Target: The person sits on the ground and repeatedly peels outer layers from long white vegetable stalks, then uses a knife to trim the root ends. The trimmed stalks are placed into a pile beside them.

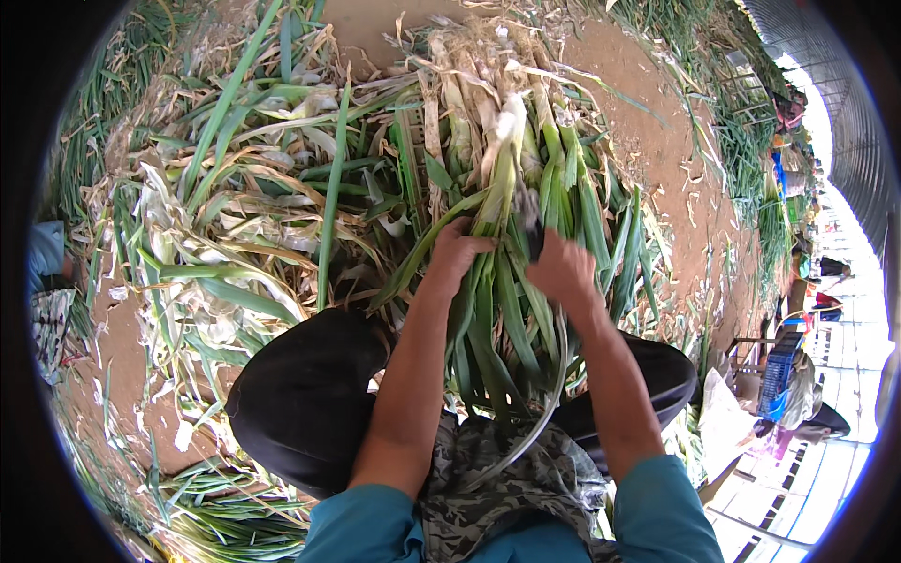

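Between my knees lies a bundle of leek-like green onions (461,134), roots pointing away from me and green leaves (493,338) hanging towards my lap. My left hand (454,257) grips one stalk (503,179) where its pale shank turns to leaves. That stalk's upper end is blurred. My right hand (565,271) is closed around the dark handle of an air blow gun (533,222), blurred and close beside the stalk. From below this hand a clear hose (561,366) curves down over my camouflage apron (464,485).
Peeled husks and loose leaves (232,218) are heaped to my left, beside a green plastic crate (408,151) partly buried in them. More green onions (232,510) lie at lower left. Another person's sleeve (46,253) shows at the left rim. A blue crate (780,373) stands far right.
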The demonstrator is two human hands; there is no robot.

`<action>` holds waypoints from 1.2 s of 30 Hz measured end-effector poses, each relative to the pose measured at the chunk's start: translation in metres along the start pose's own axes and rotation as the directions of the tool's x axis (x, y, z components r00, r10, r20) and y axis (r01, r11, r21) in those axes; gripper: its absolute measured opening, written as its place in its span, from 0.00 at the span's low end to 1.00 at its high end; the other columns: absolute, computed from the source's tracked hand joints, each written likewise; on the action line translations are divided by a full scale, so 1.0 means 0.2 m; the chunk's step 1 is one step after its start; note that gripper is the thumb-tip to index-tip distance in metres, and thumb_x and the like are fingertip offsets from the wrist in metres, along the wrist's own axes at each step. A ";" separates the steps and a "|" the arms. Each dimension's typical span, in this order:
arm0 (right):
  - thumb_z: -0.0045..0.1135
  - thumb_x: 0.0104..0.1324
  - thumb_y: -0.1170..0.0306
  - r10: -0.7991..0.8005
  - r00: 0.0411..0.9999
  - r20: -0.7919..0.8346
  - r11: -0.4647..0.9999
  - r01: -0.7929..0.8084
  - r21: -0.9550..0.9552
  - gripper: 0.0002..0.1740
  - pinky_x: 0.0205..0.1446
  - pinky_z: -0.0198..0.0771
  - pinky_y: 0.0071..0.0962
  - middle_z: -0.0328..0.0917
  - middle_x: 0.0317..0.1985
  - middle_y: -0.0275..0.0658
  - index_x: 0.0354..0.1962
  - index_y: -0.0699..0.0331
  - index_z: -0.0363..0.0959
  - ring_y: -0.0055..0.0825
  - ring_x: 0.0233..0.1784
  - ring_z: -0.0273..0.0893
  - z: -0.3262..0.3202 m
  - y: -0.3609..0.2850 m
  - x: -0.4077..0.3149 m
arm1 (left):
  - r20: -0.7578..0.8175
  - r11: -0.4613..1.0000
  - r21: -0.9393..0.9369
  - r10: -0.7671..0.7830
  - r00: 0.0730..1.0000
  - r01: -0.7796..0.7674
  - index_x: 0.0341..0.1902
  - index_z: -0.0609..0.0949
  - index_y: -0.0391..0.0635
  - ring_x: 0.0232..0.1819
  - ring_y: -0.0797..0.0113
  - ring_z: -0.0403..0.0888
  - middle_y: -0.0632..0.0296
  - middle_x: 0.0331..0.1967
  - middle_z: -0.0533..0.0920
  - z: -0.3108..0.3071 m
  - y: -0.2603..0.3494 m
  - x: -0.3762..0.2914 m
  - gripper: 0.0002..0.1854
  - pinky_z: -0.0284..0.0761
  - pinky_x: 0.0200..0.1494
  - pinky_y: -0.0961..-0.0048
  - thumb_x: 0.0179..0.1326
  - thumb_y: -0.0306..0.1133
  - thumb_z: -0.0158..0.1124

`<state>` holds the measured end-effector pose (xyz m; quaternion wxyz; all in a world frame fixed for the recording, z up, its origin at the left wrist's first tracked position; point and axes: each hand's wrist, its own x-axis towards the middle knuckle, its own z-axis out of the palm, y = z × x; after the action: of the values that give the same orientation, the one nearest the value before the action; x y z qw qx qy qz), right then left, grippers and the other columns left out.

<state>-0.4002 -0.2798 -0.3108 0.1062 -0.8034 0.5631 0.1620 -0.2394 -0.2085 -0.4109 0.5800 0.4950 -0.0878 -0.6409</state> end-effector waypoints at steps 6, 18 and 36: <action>0.68 0.55 0.59 -0.070 0.997 -0.015 0.994 0.071 0.086 0.26 0.43 0.75 0.56 0.84 0.30 0.54 0.45 0.65 0.69 0.56 0.36 0.84 0.18 0.02 -0.68 | 0.163 0.973 -0.231 0.028 0.986 0.011 0.61 0.81 0.33 0.42 0.65 0.86 0.56 0.46 0.87 -0.21 -0.14 0.04 0.26 0.81 0.47 0.70 0.57 0.27 0.69; 0.56 0.57 0.67 0.029 0.999 0.038 0.997 -0.032 0.076 0.23 0.61 0.73 0.49 0.85 0.45 0.59 0.49 0.72 0.72 0.55 0.54 0.84 -0.18 -0.21 0.19 | 0.172 0.954 -0.298 0.072 0.983 -0.018 0.63 0.80 0.34 0.42 0.68 0.86 0.60 0.45 0.87 -0.21 -0.17 0.00 0.27 0.81 0.45 0.71 0.57 0.26 0.69; 0.60 0.50 0.68 -0.275 0.947 0.167 0.957 0.286 -0.042 0.25 0.51 0.72 0.57 0.83 0.31 0.55 0.46 0.68 0.67 0.60 0.41 0.83 0.05 -0.23 -0.28 | -0.412 0.966 -0.008 0.232 0.881 -0.258 0.60 0.80 0.33 0.43 0.63 0.85 0.53 0.47 0.87 -0.60 -0.30 0.02 0.27 0.79 0.45 0.68 0.53 0.19 0.68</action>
<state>-0.3767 -0.2111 -0.2995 0.1464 -0.8627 0.4272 0.2274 -0.1895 -0.1380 -0.5145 0.6770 0.5843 -0.0068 -0.4475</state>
